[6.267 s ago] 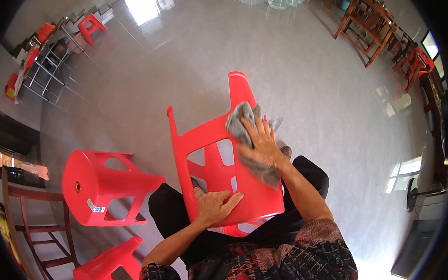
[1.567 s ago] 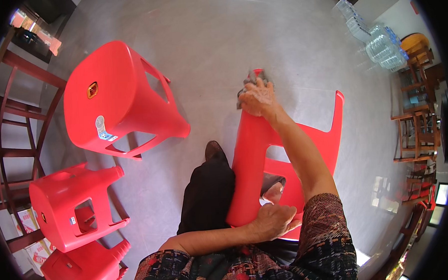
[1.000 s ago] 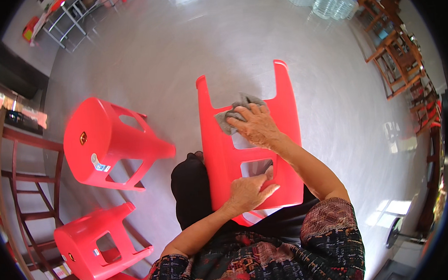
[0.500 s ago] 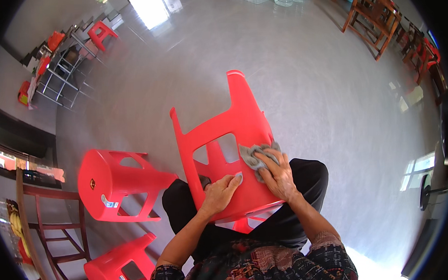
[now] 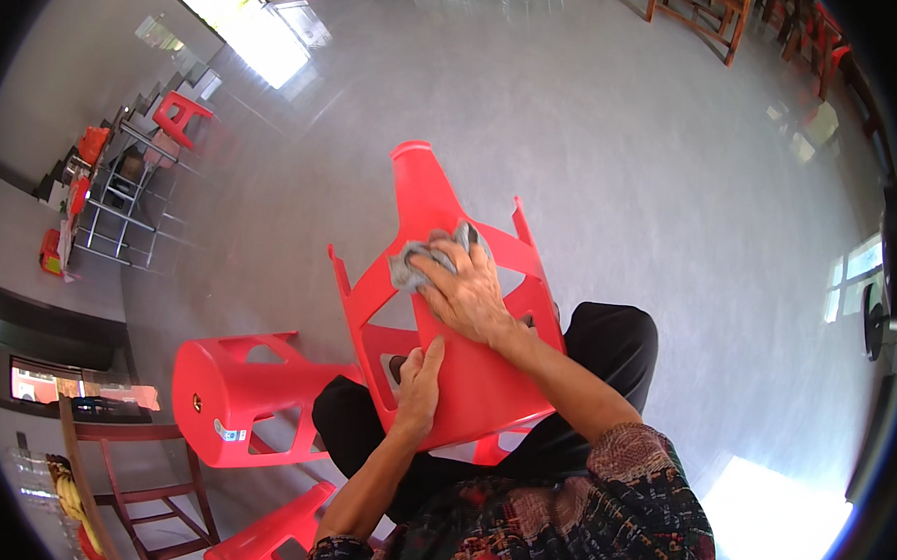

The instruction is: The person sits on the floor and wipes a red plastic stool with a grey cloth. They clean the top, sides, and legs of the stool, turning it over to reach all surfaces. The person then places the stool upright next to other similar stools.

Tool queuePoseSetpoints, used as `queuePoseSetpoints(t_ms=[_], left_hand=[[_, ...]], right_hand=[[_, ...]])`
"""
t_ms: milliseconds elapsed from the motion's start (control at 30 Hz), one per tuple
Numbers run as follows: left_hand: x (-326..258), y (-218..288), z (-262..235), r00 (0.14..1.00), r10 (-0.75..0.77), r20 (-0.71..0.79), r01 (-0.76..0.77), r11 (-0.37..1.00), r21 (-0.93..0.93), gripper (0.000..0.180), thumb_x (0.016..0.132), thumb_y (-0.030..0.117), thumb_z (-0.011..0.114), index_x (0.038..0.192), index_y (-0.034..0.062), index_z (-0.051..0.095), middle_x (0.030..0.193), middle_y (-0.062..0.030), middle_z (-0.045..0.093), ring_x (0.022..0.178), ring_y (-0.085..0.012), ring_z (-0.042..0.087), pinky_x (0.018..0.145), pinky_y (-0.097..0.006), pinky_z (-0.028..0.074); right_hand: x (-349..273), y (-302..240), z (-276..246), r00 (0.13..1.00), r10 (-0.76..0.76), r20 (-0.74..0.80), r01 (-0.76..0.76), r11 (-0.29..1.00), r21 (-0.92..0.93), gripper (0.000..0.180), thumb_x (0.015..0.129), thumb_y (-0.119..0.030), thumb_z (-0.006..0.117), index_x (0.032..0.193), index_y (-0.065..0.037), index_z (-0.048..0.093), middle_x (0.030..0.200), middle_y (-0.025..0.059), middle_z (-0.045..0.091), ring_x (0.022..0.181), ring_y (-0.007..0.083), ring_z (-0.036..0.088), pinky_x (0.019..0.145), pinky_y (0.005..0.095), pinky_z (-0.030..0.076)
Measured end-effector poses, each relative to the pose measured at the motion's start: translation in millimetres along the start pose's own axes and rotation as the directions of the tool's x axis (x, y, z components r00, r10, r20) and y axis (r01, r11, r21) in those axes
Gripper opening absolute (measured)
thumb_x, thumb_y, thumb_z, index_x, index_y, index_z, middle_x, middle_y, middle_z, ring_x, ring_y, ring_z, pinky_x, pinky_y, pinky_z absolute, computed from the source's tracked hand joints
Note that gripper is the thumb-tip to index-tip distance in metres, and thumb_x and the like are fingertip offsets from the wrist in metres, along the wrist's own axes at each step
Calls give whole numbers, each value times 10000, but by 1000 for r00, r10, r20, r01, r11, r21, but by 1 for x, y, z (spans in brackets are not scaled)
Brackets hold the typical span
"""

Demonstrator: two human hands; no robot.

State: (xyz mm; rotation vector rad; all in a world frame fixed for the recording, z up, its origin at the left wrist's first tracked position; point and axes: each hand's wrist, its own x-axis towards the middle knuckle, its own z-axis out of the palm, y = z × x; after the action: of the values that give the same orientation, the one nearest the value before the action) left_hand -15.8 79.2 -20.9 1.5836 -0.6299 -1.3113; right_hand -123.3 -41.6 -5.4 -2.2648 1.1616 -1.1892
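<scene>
A red plastic stool (image 5: 493, 388) rests tipped over my lap, its legs pointing away from me and its seat toward my body. My left hand (image 5: 418, 393) grips its side at the edge of a cut-out, thumb on the outer face; the other fingers are partly hidden behind the plastic. Under my right hand (image 5: 471, 297) a crumpled grey cloth (image 5: 408, 270) is pressed to the stool's upper side, near the base of the far leg. My fingers are bent over the cloth.
Left of my knee another red stool (image 5: 214, 400) lies on its side, with a third (image 5: 265, 543) nearer me. A dark wooden ladder-like frame (image 5: 142, 484) stands beyond them. Farther off are a metal-legged table (image 5: 115, 209) and a wooden chair (image 5: 702, 4).
The stool has turned on my lap, its far leg swinging left. My right hand and the cloth have moved up and left along it. My left hand has shifted left to the cut-out's edge.
</scene>
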Motion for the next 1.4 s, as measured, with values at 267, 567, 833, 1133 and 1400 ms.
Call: queuePoseSetpoints(t_ms=[267, 567, 833, 1133, 1400], left_hand=[[-22, 11, -33, 996, -75, 53, 84, 973, -216, 289, 962, 273, 556, 1065, 5, 593, 987, -41, 656, 853, -93, 613, 760, -237, 493], [-11, 9, -30, 991, -71, 111, 76, 996, -38, 375, 935, 296, 608, 1117, -28, 566, 1010, -63, 646, 880, -104, 607, 766, -255, 506], [-11, 8, -30, 994, -50, 100, 53, 998, -31, 378, 932, 287, 615, 1139, -23, 553, 1037, -68, 638, 884, -103, 599, 772, -262, 506], [-7, 12, -36, 993, -53, 105, 59, 997, -50, 421, 930, 325, 611, 1139, -36, 559, 1052, -79, 639, 931, -121, 595, 819, -275, 492], [-5, 1, -38, 990, -32, 140, 39, 998, -54, 388, 944, 284, 593, 1168, -28, 544, 1076, -64, 625, 952, -113, 582, 834, -274, 486]], right_hand=[[-10, 123, 58, 930, 250, -268, -340, 863, -375, 255, 819, -246, 614, 1064, -177, 624, 934, 76, 660, 915, 261, 608, 817, 445, 450], [-10, 149, 35, 857, 514, -50, -505, 815, -283, 365, 852, -299, 538, 1199, -202, 592, 1121, 162, 606, 1102, 319, 536, 963, 509, 388], [55, -13, 66, 988, -118, 98, 126, 989, -81, 318, 790, -176, 644, 1103, -231, 630, 1140, 71, 578, 1023, 335, 520, 835, 476, 434], [98, 41, 95, 971, 206, 120, -205, 979, -19, 326, 819, -158, 626, 1137, -228, 617, 1192, 123, 521, 1010, 363, 515, 855, 475, 445], [18, -8, 18, 942, -212, 259, 227, 973, -29, 330, 739, -90, 642, 1038, -231, 640, 1186, 71, 514, 1032, 349, 484, 823, 468, 418]])
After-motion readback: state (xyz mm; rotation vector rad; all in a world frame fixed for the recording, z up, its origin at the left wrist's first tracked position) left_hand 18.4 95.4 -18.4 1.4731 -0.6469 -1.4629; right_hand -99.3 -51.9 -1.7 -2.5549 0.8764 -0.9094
